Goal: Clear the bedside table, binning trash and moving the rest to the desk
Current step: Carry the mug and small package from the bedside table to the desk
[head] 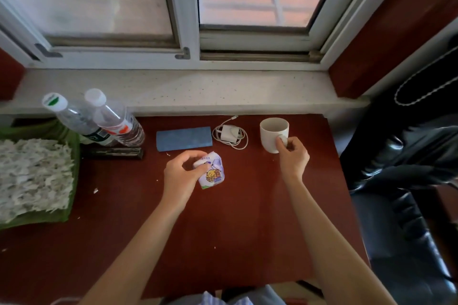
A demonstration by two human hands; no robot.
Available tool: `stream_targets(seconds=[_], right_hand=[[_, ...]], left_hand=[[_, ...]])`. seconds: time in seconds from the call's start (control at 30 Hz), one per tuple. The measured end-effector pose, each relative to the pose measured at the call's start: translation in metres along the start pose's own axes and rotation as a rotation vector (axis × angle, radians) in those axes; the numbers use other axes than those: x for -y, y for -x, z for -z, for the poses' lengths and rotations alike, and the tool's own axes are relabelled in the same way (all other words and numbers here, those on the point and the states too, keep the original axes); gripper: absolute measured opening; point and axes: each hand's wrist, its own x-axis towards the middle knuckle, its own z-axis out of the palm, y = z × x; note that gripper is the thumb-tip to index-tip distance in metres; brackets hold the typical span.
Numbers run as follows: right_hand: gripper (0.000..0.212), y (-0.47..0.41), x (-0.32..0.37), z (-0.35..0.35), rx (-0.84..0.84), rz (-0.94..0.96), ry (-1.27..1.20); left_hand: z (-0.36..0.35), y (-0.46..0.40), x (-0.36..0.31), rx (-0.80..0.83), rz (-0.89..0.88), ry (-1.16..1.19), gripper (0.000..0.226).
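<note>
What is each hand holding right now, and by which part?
The left hand pinches the crumpled wrapper at its upper left edge. The right hand grips the mug by its handle.

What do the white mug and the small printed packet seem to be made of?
The mug, held by the right hand, looks like glazed ceramic: thick wall, smooth off-white sheen. The packet in the left hand seems thin plastic film or coated paper: crumpled, slightly shiny, with a printed cartoon.

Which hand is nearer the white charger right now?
Right, narrowly. The right hand grips the mug handle just right of the charger; the left hand holds the snack packet in front of it.
</note>
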Motion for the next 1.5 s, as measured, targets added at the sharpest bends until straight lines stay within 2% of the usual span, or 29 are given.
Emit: stream_targets(seconds=[0.3,0.93,1.03,1.13,1.27,1.5], right_hand=[[0.031,-0.014,-0.02,-0.013,0.067,-0.051,-0.017],[0.026,-0.009,-0.043,-0.017,0.039,-0.033,0.063],[0.027,-0.004,-0.046,-0.008,0.074,0.039,0.177],[0.046,0.01,-0.059,0.007,0.115,0.12,0.326],[0.06,0.029,-0.084,0.034,0.14,0.228,0.627],[0.072,0.04,-0.104,0.079,0.202,0.121,0.903]], left_hand=[[-0.012,0.001,0.0,0.031,0.058,0.045,0.026],[-0.032,0.0,0.016,0.06,0.124,0.034,0.024],[-0.037,-0.003,0.02,0.068,0.139,0.027,0.024],[-0.046,-0.008,0.024,0.084,0.155,0.027,0.024],[-0.061,-0.016,0.03,0.127,0.154,0.005,0.025],[-0.112,-0.011,0.015,0.29,0.046,-0.042,0.022]])
